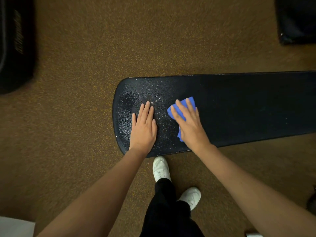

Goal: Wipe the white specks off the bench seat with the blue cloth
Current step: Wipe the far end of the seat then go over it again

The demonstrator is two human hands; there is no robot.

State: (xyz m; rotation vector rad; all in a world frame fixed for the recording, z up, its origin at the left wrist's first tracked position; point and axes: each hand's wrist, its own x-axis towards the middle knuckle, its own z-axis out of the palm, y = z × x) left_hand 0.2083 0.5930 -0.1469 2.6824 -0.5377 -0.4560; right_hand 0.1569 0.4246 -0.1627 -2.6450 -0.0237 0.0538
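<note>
A long black padded bench seat (pixel 239 103) runs from the middle of the view out to the right edge. White specks (pixel 159 100) lie scattered over its rounded left end. My left hand (pixel 143 127) rests flat on the seat among the specks, fingers together, holding nothing. My right hand (pixel 188 120) presses flat on a folded blue cloth (pixel 189 103), which shows past my fingertips and beside my palm. The cloth sits just right of the speckled patch. The seat to the right of the cloth looks dark and free of specks.
Brown speckled carpet (pixel 85 117) surrounds the bench. A black bulky object (pixel 15 45) stands at the far left and another (pixel 297 21) at the top right. My white shoes (pixel 160 168) stand close against the bench's near edge.
</note>
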